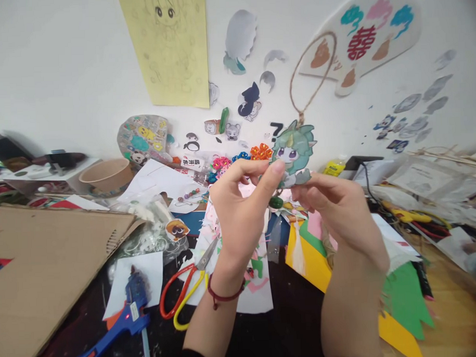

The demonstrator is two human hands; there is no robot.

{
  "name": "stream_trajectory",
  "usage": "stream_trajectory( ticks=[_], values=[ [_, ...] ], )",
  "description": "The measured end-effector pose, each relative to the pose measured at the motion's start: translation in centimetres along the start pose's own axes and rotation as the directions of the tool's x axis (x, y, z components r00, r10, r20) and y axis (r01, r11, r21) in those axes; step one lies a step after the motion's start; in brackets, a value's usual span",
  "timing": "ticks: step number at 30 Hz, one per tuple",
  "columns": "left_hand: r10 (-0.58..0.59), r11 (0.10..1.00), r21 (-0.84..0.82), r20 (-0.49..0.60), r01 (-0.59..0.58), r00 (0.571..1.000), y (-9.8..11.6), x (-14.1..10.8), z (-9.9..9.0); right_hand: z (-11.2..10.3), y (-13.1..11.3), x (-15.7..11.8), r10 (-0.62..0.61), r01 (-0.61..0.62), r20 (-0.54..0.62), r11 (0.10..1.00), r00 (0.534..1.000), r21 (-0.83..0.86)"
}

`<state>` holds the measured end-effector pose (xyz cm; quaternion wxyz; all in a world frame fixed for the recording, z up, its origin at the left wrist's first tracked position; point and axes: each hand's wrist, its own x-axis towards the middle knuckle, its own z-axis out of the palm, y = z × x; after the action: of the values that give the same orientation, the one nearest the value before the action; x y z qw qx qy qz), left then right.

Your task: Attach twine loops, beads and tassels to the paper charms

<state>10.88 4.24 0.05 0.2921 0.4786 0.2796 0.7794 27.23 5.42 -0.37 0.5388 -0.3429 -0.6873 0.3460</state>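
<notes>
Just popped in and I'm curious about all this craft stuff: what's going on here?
A person is holding up a green-haired character charm above a cluttered table. The left hand pinches it, thumb across the front; the right hand has its fingertips at the lower edge, though their grip is unclear. A twine loop rises from the charm's top, and a green bead shows below it. Scissors and a blue glue gun lie to the left, unheld.

A glossy-looking charm [293, 145] is being topped by a rough, fibrous twine loop [301, 116].
On the scissors [204, 261], metal blades and smooth plastic handles are being displayed; smooth plastic is being shown by the glue gun [128, 323], a matt surface by the cardboard [57, 257].
</notes>
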Motion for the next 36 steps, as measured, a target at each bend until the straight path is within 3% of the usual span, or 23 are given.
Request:
stream_trajectory(
  ticks=[5,8,12,17,20,24,29,33,36],
  values=[
    [-0.189,0.953,-0.204,0.171,0.223,0.967,-0.3,0.7,-0.3,2.2,-0.7,-0.3,-0.09,0.091,-0.158,0.996,0.983,0.0],
    [-0.304,0.879,-0.285,0.279,0.381,0.911,-0.2,0.9,-0.4,2.4,-0.8,-0.8,-0.16,0.156,-0.209,0.987,0.965,-0.036],
    [-0.398,0.83,-0.243,0.371,0.502,0.839,-0.6,1.0,-0.4,2.7,-1.6,-1.5,-0.239,0.221,-0.274,0.971,0.932,-0.095],
    [-0.392,0.787,-0.255,0.495,0.561,0.775,-1.1,0.9,-0.1,2.5,-2.6,-1.7,-0.24,0.236,-0.257,0.971,0.936,-0.044],
    [-0.386,0.758,-0.272,0.547,0.594,0.743,-1.2,0.8,0.2,1.6,-2.3,-1.5,-0.2,0.183,-0.129,0.974,0.971,-0.135],
    [-0.389,0.761,-0.267,0.542,0.592,0.745,-1.2,0.9,0.3,0.9,-1.9,-1.1,-0.144,0.158,0.077,0.957,0.987,-0.243],
    [-0.418,0.715,-0.275,0.568,0.642,0.709,-0.8,1.1,0.3,1.8,-2.1,-1.2,-0.155,0.177,0.111,0.956,0.982,-0.232],
    [-0.375,0.782,-0.264,0.523,0.564,0.765,-0.4,1.3,0.3,2.5,-2.3,-1.5,-0.208,0.224,0.088,0.934,0.974,-0.28],
    [-0.408,0.804,-0.243,0.439,0.543,0.8,-0.4,1.2,0.2,2.8,-2.7,-1.8,-0.246,0.26,0.086,0.907,0.966,-0.332]
  ],
)
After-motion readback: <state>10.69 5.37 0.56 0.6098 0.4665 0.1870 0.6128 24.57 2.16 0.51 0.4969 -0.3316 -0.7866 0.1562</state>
